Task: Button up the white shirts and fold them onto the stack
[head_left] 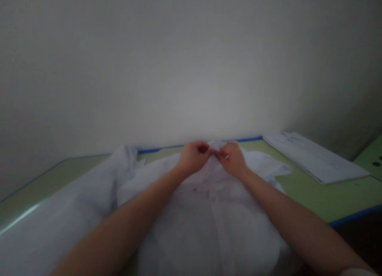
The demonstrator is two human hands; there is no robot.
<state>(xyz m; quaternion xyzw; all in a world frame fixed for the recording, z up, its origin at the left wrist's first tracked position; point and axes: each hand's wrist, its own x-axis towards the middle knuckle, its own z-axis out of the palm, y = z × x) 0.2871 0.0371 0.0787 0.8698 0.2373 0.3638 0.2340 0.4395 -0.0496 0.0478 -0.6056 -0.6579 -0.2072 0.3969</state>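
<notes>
White shirt (191,224) (rumpled) is pinched by both hands (191,159) (235,161).

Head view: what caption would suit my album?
Left hand and right hand pinch the far end of a white garment over a green table, folded white cloth at right.

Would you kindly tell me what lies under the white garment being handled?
Green tabletop shows around the white garment; whatever lies directly beneath it is covered and cannot be seen.
</notes>
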